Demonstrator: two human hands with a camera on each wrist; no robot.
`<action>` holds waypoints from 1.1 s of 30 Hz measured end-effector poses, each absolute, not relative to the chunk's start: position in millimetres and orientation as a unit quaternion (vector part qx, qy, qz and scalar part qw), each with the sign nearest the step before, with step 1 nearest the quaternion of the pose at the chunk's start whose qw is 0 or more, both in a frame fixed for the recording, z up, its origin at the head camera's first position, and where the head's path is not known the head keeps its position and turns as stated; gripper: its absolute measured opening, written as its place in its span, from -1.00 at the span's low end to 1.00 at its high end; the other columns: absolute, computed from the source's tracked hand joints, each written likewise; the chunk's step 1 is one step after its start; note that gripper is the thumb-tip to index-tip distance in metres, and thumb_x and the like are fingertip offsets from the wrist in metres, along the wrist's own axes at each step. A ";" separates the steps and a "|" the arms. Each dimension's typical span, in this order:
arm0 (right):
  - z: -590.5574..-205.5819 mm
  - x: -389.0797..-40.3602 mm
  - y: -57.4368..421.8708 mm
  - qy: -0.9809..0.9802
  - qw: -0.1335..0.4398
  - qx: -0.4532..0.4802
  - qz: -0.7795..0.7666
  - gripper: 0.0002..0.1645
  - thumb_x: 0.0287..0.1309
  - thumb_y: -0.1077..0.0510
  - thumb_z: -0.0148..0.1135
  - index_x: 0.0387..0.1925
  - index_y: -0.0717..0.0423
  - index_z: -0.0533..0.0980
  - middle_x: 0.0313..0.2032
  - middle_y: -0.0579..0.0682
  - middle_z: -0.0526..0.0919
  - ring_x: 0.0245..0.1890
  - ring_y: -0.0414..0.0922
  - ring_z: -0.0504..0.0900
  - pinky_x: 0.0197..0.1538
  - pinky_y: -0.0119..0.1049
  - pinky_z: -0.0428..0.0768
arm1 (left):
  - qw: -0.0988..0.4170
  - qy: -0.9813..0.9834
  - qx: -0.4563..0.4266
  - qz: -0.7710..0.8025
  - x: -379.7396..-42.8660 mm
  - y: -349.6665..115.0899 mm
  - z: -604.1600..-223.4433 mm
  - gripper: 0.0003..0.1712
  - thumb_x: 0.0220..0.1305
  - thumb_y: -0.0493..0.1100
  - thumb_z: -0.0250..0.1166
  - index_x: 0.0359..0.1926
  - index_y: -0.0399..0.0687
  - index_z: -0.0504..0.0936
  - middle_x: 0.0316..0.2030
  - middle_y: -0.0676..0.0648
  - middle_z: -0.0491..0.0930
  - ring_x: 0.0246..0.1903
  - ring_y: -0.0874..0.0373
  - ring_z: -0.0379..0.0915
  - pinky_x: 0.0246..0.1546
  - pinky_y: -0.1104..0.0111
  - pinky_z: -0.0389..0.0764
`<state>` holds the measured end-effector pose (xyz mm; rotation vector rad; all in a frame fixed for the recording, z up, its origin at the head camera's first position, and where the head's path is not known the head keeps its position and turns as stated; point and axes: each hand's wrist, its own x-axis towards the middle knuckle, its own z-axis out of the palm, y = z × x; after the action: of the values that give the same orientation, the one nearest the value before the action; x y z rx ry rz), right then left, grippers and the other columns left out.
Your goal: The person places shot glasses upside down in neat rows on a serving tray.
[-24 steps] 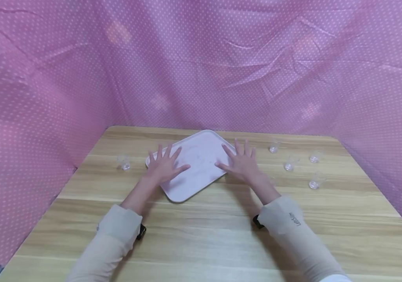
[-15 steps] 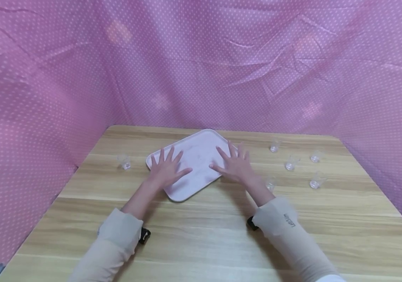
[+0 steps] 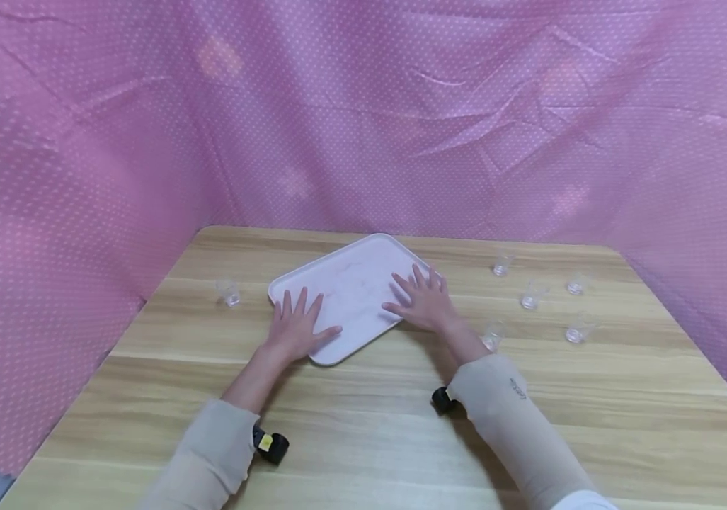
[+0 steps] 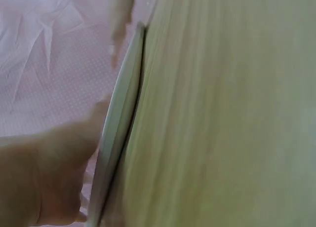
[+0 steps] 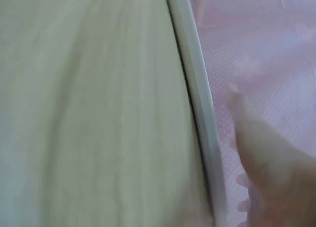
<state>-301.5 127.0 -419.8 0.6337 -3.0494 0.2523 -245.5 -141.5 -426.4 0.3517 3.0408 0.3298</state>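
Note:
A white rectangular tray [image 3: 357, 283] lies askew on the wooden table, one corner pointing to the back. Over its left front part is my left hand [image 3: 293, 329], palm down with spread fingers. My right hand [image 3: 427, 306] is spread the same way over the tray's right end. Whether either palm touches the surface cannot be made out. In the left wrist view the tray's edge [image 4: 121, 103] runs beside the blurred left hand [image 4: 54, 168]. The right wrist view has the right thumb and hand [image 5: 276, 168] next to the tray's rim [image 5: 200, 89].
Several small clear cups stand right of the tray, among them one at the back [image 3: 502, 263] and one by my right forearm [image 3: 493, 336]. A lone clear cup [image 3: 231, 294] is on the left. Pink dotted cloth [image 3: 401, 127] hangs around the table [image 3: 363, 439].
My left hand has drawn back toward me, nearer the tray's front corner. The right hand has shifted left and a little downward, uncovering the cup beside its forearm. The tray stays put.

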 end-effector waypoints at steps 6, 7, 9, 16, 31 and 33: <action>-431.8 -307.1 137.5 -0.970 -0.021 0.226 0.089 -0.10 0.15 -0.45 -0.23 0.40 -0.09 0.04 0.35 0.29 -0.09 0.26 0.41 -0.25 0.27 0.18 -0.34 | 0.046 0.987 0.113 0.104 -244.2 -142.1 -432.6 0.02 0.15 0.46 -0.10 0.40 -0.15 0.01 0.36 -0.35 -0.20 0.27 -0.37 -0.49 0.22 -0.09 -0.49; -432.6 -307.2 138.3 -0.969 -0.025 0.226 0.091 -0.10 0.15 -0.46 -0.24 0.40 -0.10 0.04 0.35 0.28 -0.09 0.26 0.41 -0.26 0.27 0.16 -0.36 | 0.048 0.987 0.113 0.103 -244.2 -142.1 -432.7 0.03 0.15 0.46 -0.10 0.40 -0.15 0.01 0.36 -0.35 -0.20 0.27 -0.37 -0.48 0.22 -0.09 -0.50; -433.5 -306.5 139.2 -0.970 -0.032 0.223 0.090 -0.10 0.15 -0.47 -0.28 0.40 -0.12 0.03 0.36 0.26 -0.10 0.26 0.40 -0.28 0.28 0.14 -0.37 | 0.054 0.987 0.115 0.101 -244.3 -142.0 -432.6 0.04 0.14 0.47 -0.11 0.40 -0.14 -0.01 0.36 -0.35 -0.21 0.28 -0.37 -0.47 0.22 -0.08 -0.50; -432.1 -294.8 132.6 -0.976 -0.032 0.202 0.073 -0.09 0.16 -0.47 -0.32 0.41 -0.11 0.00 0.36 0.27 -0.11 0.26 0.40 -0.24 0.28 0.15 -0.35 | 0.060 0.982 0.145 0.104 -248.6 -152.9 -431.1 0.03 0.14 0.46 -0.10 0.41 -0.13 -0.02 0.37 -0.32 -0.21 0.28 -0.34 -0.45 0.23 -0.07 -0.49; -431.2 -240.2 85.7 -0.994 -0.050 0.045 0.082 -0.10 0.18 -0.45 -0.33 0.41 -0.07 0.00 0.34 0.34 -0.14 0.25 0.41 -0.22 0.28 0.17 -0.31 | 0.051 0.948 0.275 0.151 -281.1 -201.4 -431.3 0.02 0.03 0.43 0.13 0.38 -0.02 0.12 0.37 -0.23 -0.09 0.33 -0.19 -0.31 0.28 0.01 -0.40; -429.6 -235.7 81.9 -0.994 -0.052 0.040 0.086 -0.10 0.19 -0.43 -0.32 0.41 -0.03 0.02 0.33 0.37 -0.12 0.25 0.41 -0.21 0.28 0.17 -0.27 | 0.046 0.946 0.284 0.149 -284.1 -204.2 -431.3 0.02 0.00 0.43 0.15 0.37 -0.01 0.16 0.37 -0.22 -0.06 0.33 -0.18 -0.29 0.28 0.00 -0.37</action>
<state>-235.7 81.9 -429.6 0.1305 -3.2307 0.2782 -284.1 -204.2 -431.3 0.8655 2.8877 0.4547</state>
